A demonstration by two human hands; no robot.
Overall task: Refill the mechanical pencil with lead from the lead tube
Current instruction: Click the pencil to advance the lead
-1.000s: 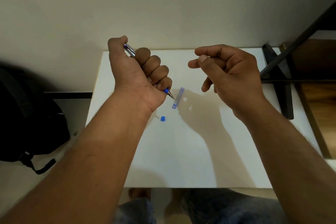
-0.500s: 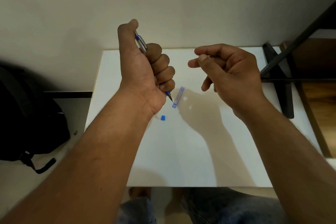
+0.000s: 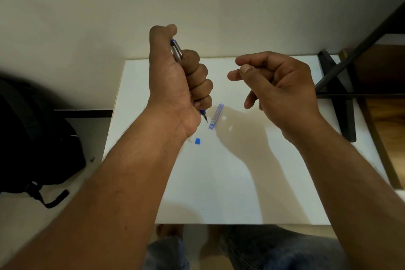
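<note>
The left hand (image 3: 175,85) was closed in a fist around the mechanical pencil (image 3: 176,50), four fingers wrapped over the barrel and the thumb reaching over its top end at the upper centre of the frame; the metal clip showed above the knuckles and the tip (image 3: 205,116) poked out below the little finger, pointing down. Against the pictures from a moment earlier, that fist had risen and turned the pencil from a slant to nearly upright, its back end now under the thumb, which probably meant the person was clicking or getting ready to feed lead in from above. The right hand (image 3: 278,92), right of centre, had hardly shifted: thumb and forefinger pressed together as if pinching something thin, perhaps a lead, though nothing could be made out between them. The lead tube (image 3: 215,116) lay flat on the white table (image 3: 219,182), just right of the pencil tip, below both hands and touched by neither. A small blue cap (image 3: 197,141) lay lower left of it.
</note>
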